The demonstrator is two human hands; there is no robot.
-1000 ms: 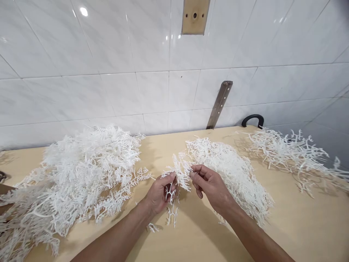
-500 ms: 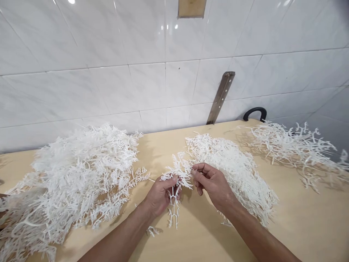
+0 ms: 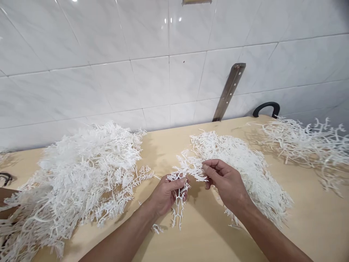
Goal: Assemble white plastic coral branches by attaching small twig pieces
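My left hand (image 3: 167,193) is closed around a white branching piece (image 3: 179,207), thumb on top, with part of the piece hanging below the fingers. My right hand (image 3: 225,178) pinches the right end of the white branched bunch (image 3: 191,165) that spreads above my left hand. To the left lies a large heap of white branching pieces (image 3: 87,174). Behind and beside my right hand is a second, denser white pile (image 3: 245,167). A small loose white bit (image 3: 157,228) rests on the table below my left hand.
At the far right, looser white branches (image 3: 305,142) spread near a black curved handle (image 3: 267,105). A metal strip (image 3: 229,92) leans at the tiled wall (image 3: 149,80) behind the wooden table (image 3: 201,240). A brown object (image 3: 8,198) sits at the left edge.
The view has shifted slightly. My right hand has moved a little away from my left, and the bunch between them reaches further right.
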